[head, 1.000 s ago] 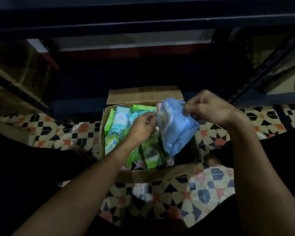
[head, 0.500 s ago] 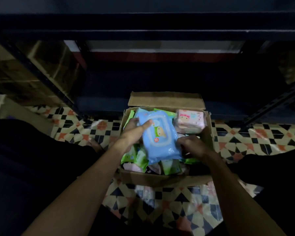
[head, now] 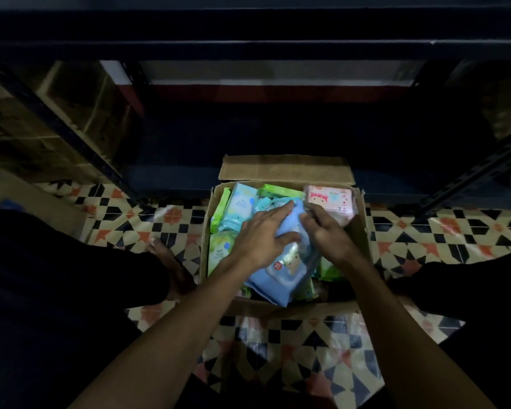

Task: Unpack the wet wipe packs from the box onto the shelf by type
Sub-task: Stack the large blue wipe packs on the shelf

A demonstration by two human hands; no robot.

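Left of both hands, inside the cardboard box (head: pixel 207 231), green packs (head: pixel 220 209) stand on edge against the wall, with a pale blue pack (head: pixel 242 199) just beside them. These loosely stacked packs could topple or slide if the blue pack (head: pixel 281 278) is dragged sideways across them rather than lifted straight up.

Next comes the left hand (head: pixel 260 237), laid flat with fingers spread over the upper part of the blue pack; it presses down rather than closing round anything. Under that palm the pack lies tilted on top of the others, its near end reaching toward the near wall of the box. It is glossy film, so I judge it may slip out if only pinched at an edge.

Beside it, the right hand (head: pixel 325 231) has its fingers curled at the pack's right edge; whether they truly grip it I cannot tell. Right of that hand, a pink pack (head: pixel 329 199) rests in the far corner, close enough to be knocked. Beyond the hands, the dark shelf (head: pixel 248 137) holds no packs that I can see.

Half a second ago the right hand held the pack's near end and the left its far left corner; a second ago it was lifted clear above the box. Now it sits lower, with both hands on top.
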